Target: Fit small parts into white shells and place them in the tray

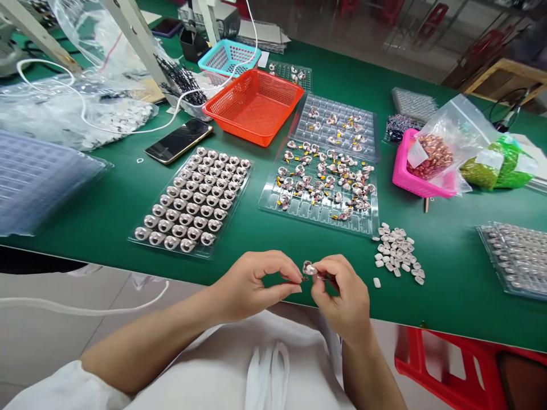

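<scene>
The label on the bag of copper-coloured parts (pixel 431 159) and the one on the bright green bag (pixel 519 165), both at right, are too small to read. The copper bag is clear plastic and sits in a pink plastic basket (pixel 404 168).

At the lower centre, your right hand (pixel 348 302) pinches one small, glossy, pale earbud piece (pixel 309 268) between thumb and fingers, above the front edge of the smooth green table (pixel 106 199). Your left hand (pixel 252 285) is curved, with thumb and forefinger brought narrowly together just beside the piece; you cannot tell from here whether they grip it.

To the right of your hands lies a loose heap of white, rounded-rectangular caps (pixel 395 247), dozens of them, with one cap (pixel 376 282) apart at its lower edge. Ahead of you, two clear moulded trays (pixel 273 196) overlap in the centre, holding scattered wired parts with yellow tabs. At centre left, one clear tray (pixel 200 251) carries rows of shiny rounded shells (pixel 185 219). Beyond it are one black-faced smartphone (pixel 178 141) and one red-orange perforated basket (pixel 256 108).
</scene>
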A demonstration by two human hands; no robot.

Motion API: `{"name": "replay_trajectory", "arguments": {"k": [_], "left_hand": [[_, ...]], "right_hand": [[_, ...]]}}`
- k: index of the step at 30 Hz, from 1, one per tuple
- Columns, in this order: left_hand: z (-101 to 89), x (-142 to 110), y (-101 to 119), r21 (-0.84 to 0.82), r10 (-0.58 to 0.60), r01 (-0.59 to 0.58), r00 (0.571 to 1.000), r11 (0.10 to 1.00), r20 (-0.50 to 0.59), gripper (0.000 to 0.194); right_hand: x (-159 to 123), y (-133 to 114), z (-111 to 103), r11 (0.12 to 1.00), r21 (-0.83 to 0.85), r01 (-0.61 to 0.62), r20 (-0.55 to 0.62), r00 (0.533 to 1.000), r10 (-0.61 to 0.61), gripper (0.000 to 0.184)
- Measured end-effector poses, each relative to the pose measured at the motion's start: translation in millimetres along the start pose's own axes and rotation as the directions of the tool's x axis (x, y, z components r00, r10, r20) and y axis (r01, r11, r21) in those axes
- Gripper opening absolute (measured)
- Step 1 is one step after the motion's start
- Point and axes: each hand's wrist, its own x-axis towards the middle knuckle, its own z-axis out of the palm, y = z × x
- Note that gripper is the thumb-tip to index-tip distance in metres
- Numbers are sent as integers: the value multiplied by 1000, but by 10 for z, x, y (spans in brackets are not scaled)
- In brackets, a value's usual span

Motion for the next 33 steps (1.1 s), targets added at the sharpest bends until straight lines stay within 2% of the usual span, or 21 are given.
{"name": "replay_trajectory", "arguments": {"k": [2,4,6,8,10,12,14,17,19,21,24,27,33], "left_hand": [[25,-18,-31,-6,28,-27,999,1000,47,5],[24,-29,-38,-29,3,1,993,1000,115,3],[-4,-27,-28,-46,-89,94,990,994,114,3],[-47,-5,-17,-84,-205,209,977,974,57,8],[-84,35,-20,-194,-290,299,954,934,73,16],[-100,86,-40,-346,-324,386,919,855,224,23],[-98,138,-69,-450,-318,480,864,753,390,24],[-79,203,-102,-494,-324,570,804,656,498,22],[-64,232,-104,-503,-344,590,795,631,500,22],[-49,244,-92,-530,-367,580,810,618,458,23],[-29,229,-60,-591,-415,534,844,605,338,24],[-10,203,-34,-623,-443,505,855,598,268,24],[15,215,-28,-629,-461,516,846,581,269,22]], "right_hand": [[1,32,-12,998,19,54,22,998,-55,30],[7,66,-56,994,43,104,62,992,-107,33],[21,89,-125,990,61,127,102,986,-132,34],[42,88,-196,988,70,137,133,980,-146,35],[75,65,-244,984,79,160,161,972,-171,35],[121,31,-258,976,87,202,185,959,-215,35],[176,-3,-250,966,87,245,221,940,-259,35],[244,-31,-238,959,95,267,263,922,-283,33],[254,-31,-245,960,121,254,258,925,-278,33],[224,-24,-258,969,129,211,211,949,-235,34],[117,-20,-259,991,109,78,111,990,-90,30],[9,-37,-208,996,86,-15,50,999,11,27],[-37,-78,-79,1000,23,2,28,1000,-2,23]]}}
